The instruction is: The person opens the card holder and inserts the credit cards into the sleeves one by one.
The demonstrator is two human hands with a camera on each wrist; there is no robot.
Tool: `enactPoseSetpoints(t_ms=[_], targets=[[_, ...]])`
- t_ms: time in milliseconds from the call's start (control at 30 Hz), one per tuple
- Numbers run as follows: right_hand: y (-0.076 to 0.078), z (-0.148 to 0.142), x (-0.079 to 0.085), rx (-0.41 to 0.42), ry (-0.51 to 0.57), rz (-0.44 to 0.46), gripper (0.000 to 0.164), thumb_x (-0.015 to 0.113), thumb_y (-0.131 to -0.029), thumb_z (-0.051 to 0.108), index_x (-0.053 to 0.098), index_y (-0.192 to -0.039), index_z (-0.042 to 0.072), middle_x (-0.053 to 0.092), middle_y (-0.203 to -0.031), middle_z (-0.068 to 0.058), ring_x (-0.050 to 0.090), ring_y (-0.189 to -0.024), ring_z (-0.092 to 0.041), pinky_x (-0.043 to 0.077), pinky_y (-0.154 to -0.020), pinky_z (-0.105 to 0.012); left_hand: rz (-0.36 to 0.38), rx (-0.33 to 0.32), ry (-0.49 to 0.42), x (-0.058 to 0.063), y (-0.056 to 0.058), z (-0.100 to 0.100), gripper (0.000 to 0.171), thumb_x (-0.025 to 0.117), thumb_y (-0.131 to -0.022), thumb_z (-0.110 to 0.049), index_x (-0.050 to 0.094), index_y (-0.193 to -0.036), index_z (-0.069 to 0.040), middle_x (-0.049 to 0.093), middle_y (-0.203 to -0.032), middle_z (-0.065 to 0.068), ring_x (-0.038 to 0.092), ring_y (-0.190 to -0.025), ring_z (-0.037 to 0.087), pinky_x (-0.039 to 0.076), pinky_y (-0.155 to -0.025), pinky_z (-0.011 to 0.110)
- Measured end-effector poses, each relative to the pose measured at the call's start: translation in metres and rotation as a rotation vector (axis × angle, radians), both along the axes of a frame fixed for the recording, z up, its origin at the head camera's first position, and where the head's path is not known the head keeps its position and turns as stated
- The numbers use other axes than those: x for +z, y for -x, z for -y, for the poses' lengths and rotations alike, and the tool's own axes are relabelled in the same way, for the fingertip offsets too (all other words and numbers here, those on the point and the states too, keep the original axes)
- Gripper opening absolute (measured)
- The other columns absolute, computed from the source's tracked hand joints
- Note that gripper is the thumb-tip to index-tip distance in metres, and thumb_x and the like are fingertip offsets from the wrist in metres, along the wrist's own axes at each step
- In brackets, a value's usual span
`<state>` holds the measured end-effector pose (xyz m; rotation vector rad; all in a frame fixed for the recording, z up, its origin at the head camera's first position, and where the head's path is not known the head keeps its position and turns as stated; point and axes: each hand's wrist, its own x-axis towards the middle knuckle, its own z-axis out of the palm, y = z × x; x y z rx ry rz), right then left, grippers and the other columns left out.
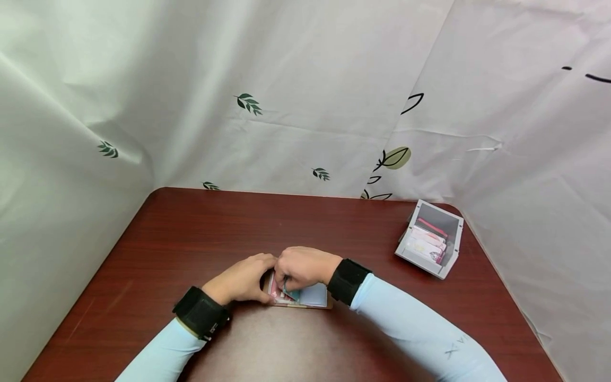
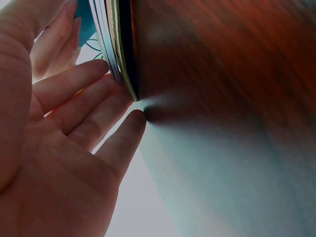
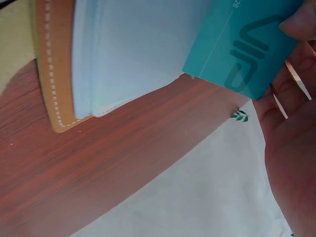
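Observation:
A card holder (image 1: 315, 295) lies spread on the table; the right wrist view shows its tan stitched cover (image 3: 55, 74) and pale clear sleeves (image 3: 138, 54). My left hand (image 1: 242, 279) grips its left part, thumb at the near edge and fingers round the far side. In the left wrist view, fingertips rest against the stacked page edges (image 2: 106, 44). Between thumb and fingers, my right hand (image 1: 305, 265) pinches a teal card (image 3: 252, 47) marked VIP, over the holder's middle. Under it, a pinkish card (image 1: 274, 289) shows on the left page.
At the table's back right corner stands a grey open box (image 1: 460, 236) with several cards (image 1: 425, 245) inside. The dark red wooden table (image 1: 215, 223) meets a white leaf-print curtain (image 1: 296, 132) at the back and sides.

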<state>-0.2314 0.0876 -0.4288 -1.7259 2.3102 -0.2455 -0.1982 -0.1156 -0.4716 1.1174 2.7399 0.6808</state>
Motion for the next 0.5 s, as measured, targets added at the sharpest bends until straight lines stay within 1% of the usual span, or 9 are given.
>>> enactPoseSetpoints(t_ms=[100,200,333,500], targets=[[0.0004,0.0034,0.0002,-0.011,-0.035,-0.005,0.03,0.064,-0.079,0.001,0.06,-0.063,0.026,0.039,-0.061,0.018,0.032,-0.061,0.003,0.024,-0.06,-0.013,-0.002,0.0,-0.001,-0.0008,0.0002,-0.0002,0.062,0.092,-0.067,-0.03,0.066,-0.121,-0.013,0.067,-0.121,-0.001,0.061,-0.116,0.018,0.051,-0.101,0.039],[0.0009,0.0061,0.001,-0.022,-0.069,-0.004,0.033,0.065,-0.08,0.002,0.053,-0.059,0.025,0.032,-0.059,0.016,0.027,-0.058,0.001,0.021,-0.057,-0.014,-0.011,-0.001,-0.006,-0.0016,0.0007,-0.0008,0.059,0.092,-0.066,-0.03,0.067,-0.117,-0.014,0.067,-0.118,-0.002,0.061,-0.113,0.017,0.052,-0.1,0.038],[0.0012,0.0077,0.001,-0.062,-0.117,0.006,0.034,0.067,-0.08,0.003,0.055,-0.058,0.026,0.034,-0.057,0.016,0.03,-0.056,0.001,0.023,-0.054,-0.014,-0.03,-0.004,-0.008,-0.0026,0.0012,-0.0014,0.057,0.092,-0.065,-0.03,0.066,-0.114,-0.015,0.067,-0.114,-0.003,0.061,-0.11,0.016,0.052,-0.098,0.037],[0.0016,0.0086,-0.0016,-0.097,-0.172,-0.001,0.03,0.073,-0.078,0.006,0.063,-0.06,0.027,0.045,-0.058,0.02,0.04,-0.057,0.002,0.031,-0.053,-0.012,-0.041,-0.004,-0.008,-0.0041,0.0015,-0.0008,0.063,0.092,-0.065,-0.03,0.067,-0.12,-0.012,0.067,-0.118,-0.001,0.061,-0.113,0.017,0.052,-0.1,0.038]])
